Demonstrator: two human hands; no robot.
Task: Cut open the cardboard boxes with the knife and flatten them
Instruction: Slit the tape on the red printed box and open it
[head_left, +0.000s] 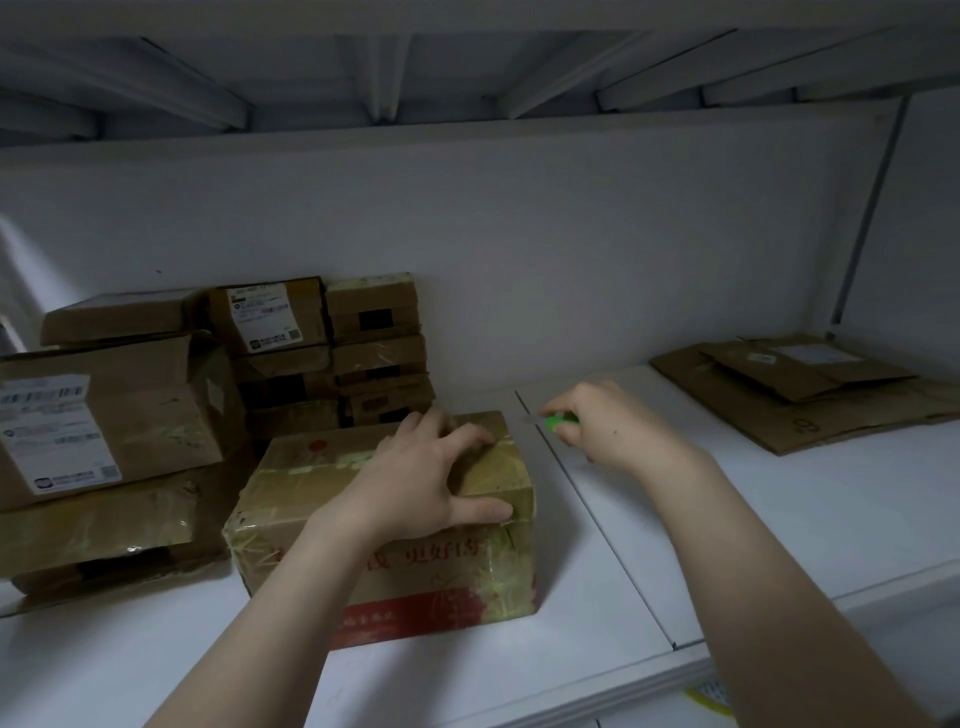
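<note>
The left hand presses spread fingers on the taped box; just right of it, the right hand grips the green knife.

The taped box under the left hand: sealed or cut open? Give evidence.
Sealed: the box has tape over its closed top; the right hand holds the green knife beside it, apart.

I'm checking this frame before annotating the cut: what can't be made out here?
1. Head view: the green knife shows a blurred blade; the grip of the right hand hides most of its handle.
2. The left hand covers the top seam of the taped box: cut or not, cannot tell.
3. Print on the shipping label: too small and dim.
4. The flattened cardboard runs off the right edge.
</note>
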